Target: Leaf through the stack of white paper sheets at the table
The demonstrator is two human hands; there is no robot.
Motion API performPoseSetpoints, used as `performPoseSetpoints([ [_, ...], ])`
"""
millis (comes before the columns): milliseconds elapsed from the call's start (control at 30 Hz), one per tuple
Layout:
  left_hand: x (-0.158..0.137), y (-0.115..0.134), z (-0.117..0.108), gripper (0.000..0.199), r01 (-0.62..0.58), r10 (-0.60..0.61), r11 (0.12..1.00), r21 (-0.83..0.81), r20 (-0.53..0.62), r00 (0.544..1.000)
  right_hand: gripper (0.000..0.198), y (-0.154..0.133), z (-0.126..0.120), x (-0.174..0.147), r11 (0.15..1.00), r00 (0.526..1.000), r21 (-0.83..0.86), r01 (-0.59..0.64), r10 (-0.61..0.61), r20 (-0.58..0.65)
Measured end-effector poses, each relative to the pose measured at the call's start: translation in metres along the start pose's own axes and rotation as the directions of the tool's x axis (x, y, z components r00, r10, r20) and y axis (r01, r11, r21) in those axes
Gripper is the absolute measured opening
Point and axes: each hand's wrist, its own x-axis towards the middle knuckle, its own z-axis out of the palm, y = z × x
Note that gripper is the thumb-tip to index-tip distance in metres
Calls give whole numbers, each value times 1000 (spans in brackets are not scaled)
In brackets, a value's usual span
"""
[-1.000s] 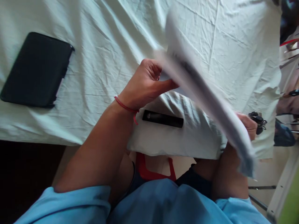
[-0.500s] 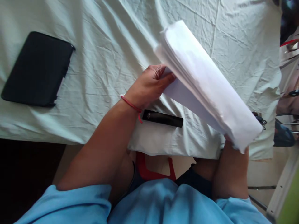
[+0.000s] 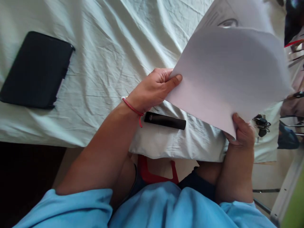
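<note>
No text could be read anywhere you looked. The black tube (image 3: 165,120), lying just below your left hand's fingers (image 3: 166,83), carried a small pale mark at its end nearest your wrist, too tiny to make out. The sheet of paper (image 3: 228,72) you pinched between both hands showed a blank face toward you; beyond your fingertips, the page behind it (image 3: 220,15) bore faint grey print and a rounded figure, all too blurred to read.

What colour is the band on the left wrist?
Red; the band shows clearly in the head view, beside the left hand.
</note>
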Motion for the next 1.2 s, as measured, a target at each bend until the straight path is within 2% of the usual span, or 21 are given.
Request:
performPoseSetpoints([
  [100, -1, -1, -2, 31, -6, 7, 1000, -9, 37, 999, 63, -1, 0, -2, 999, 999, 29, 35, -35, 25],
  [200, -2, 1, -4, 25, 3, 0, 1000, -29, 80, 997, 63, -1, -2, -3, 1000, 999, 7, 5, -5, 54],
  [300, -2, 7, -5, 11, 53, -49, 998, -21, 156, 987, 61, 0, -2, -2, 1000, 1000, 11, 6, -6, -2],
  [400, 0, 12, -5, 6, 111, -130, 989, 97, 217, 967, 61, -2, -3, -1, 1000, 999, 24, -6, 7, -51],
  [500, 0, 14, -5, 4, 112, -168, 958, 263, 204, 964, 61, -5, -6, -1, 1000, 998, 11, -24, 25, -59],
  [700, -5, 15, -9, 12, 27, -101, 883, 469, 134, 986, 56, -11, -17, -4, 996, 997, -76, -37, 31, -76],
  [867, -1, 12, -11, 21, 55, -147, 885, 461, 168, 975, 57, -14, -25, -5, 990, 995, -122, -66, 55, -84],
  [1067, 2, 6, -11, 31, 98, -200, 856, 507, 152, 968, 58, -15, -33, -6, 974, 990, -176, -139, 131, -58],
  [1200, 0, 12, -11, 30, 92, -206, 847, 523, 165, 964, 59, -17, -40, -5, 962, 989, -228, -149, 142, -49],
])
